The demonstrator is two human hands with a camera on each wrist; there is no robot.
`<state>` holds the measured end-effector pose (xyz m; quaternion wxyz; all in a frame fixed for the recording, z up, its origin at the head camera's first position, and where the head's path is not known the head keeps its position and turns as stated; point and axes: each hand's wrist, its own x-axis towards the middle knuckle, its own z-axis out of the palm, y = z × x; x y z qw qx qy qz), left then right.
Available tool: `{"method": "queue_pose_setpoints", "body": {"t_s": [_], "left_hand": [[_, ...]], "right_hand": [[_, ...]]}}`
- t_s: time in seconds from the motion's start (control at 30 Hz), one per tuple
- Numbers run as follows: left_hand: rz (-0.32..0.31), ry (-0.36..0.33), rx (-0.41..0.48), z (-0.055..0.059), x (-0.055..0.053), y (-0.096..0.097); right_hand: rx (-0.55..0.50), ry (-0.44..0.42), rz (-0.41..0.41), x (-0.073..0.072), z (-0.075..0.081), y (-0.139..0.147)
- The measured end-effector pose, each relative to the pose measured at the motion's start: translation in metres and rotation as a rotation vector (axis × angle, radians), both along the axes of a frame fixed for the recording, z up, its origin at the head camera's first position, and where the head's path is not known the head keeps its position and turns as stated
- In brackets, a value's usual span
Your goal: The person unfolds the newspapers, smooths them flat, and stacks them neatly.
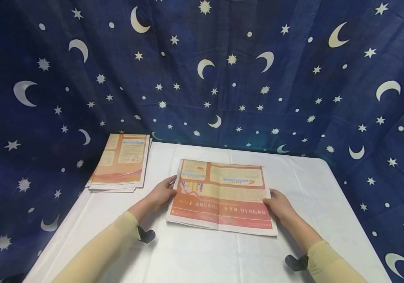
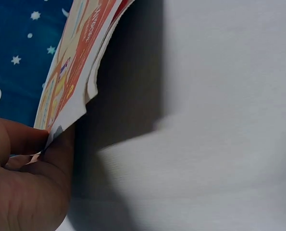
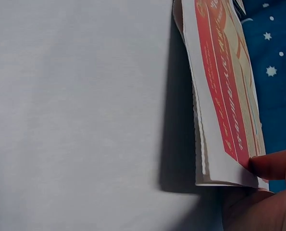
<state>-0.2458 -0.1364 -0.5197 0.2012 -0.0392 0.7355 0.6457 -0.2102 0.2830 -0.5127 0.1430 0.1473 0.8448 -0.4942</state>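
A folded newspaper (image 1: 223, 196) with orange and red print is held between both hands over the middle of the white table. My left hand (image 1: 162, 192) pinches its left edge, the thumb and fingers on either side of the paper in the left wrist view. On the opposite edge my right hand (image 1: 281, 204) grips with the thumb on top and fingers underneath. In the right wrist view the newspaper (image 3: 229, 96) shows several loose layers along its near edge and casts a shadow on the cloth below. A crease runs down its middle.
Several more folded newspapers (image 1: 120, 165) lie stacked at the table's back left corner. White cloth covers the table (image 1: 194, 255). Behind and at both sides hangs a dark blue curtain (image 1: 230, 118) with moons and stars.
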Motion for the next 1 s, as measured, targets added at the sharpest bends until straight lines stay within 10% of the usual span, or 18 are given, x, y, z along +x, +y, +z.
{"method": "queue_pose_setpoints", "body": {"t_s": [0.43, 0.73, 1.0], "left_hand": [[-0.061, 0.109, -0.23, 0.002, 0.029, -0.001], [-0.1, 0.101, -0.163, 0.003, 0.031, -0.007], [-0.268, 0.313, -0.37, 0.006, 0.026, -0.017]], "right_hand": [[-0.006, 0.008, 0.02, 0.031, -0.001, 0.004], [-0.001, 0.025, 0.012, 0.031, -0.004, 0.002], [-0.006, 0.018, 0.013, 0.031, -0.001, 0.001]]}}
